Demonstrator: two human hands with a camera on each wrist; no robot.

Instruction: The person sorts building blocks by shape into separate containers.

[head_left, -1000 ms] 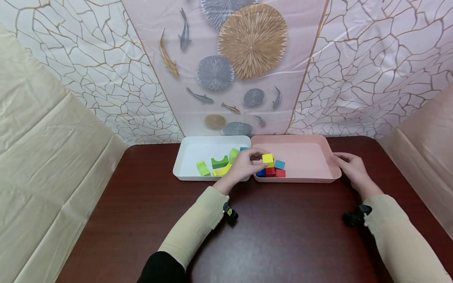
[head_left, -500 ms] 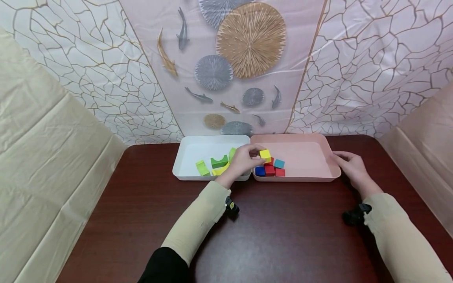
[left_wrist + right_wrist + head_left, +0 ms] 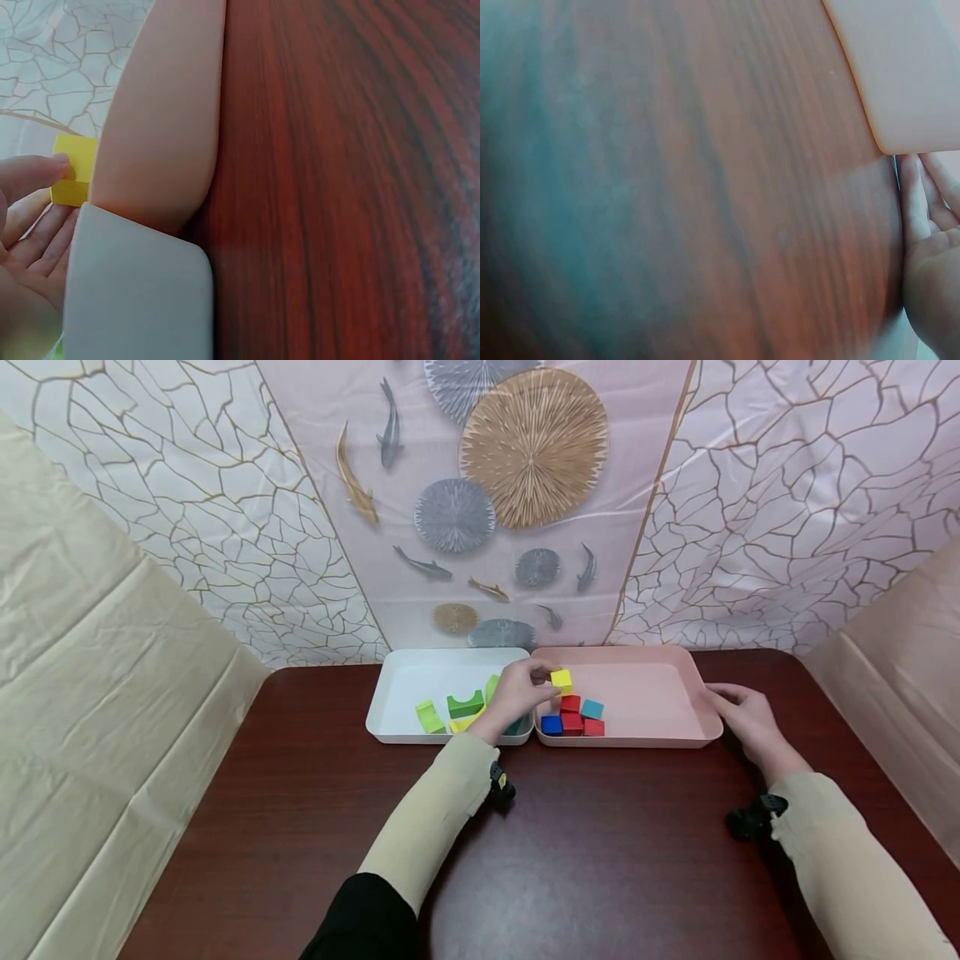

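My left hand (image 3: 517, 700) pinches a yellow block (image 3: 561, 682) between thumb and fingers, above the left part of the pink tray (image 3: 652, 685). In the left wrist view the thumb lies on the yellow block (image 3: 73, 169), beside the tray walls. Below it, in the pink tray, sit red blocks (image 3: 572, 724), a dark blue block (image 3: 551, 725) and a light blue block (image 3: 592, 709). At the pink tray's right edge, my right hand (image 3: 750, 727) touches the rim with its fingertips. The right wrist view shows its fingers (image 3: 915, 199) fairly straight at the tray corner.
A white tray (image 3: 405, 693) adjoins the pink one on the left. Inside are a green arch block (image 3: 465, 703), a light green block (image 3: 431, 717) and a yellow piece (image 3: 459, 725), partly behind my left arm. A patterned cloth (image 3: 337, 568) hangs behind the brown table (image 3: 585, 843).
My left hand has carried the yellow block slightly up and back, away from the red blocks, uncovering a red one behind it. My right hand stays at the tray edge.
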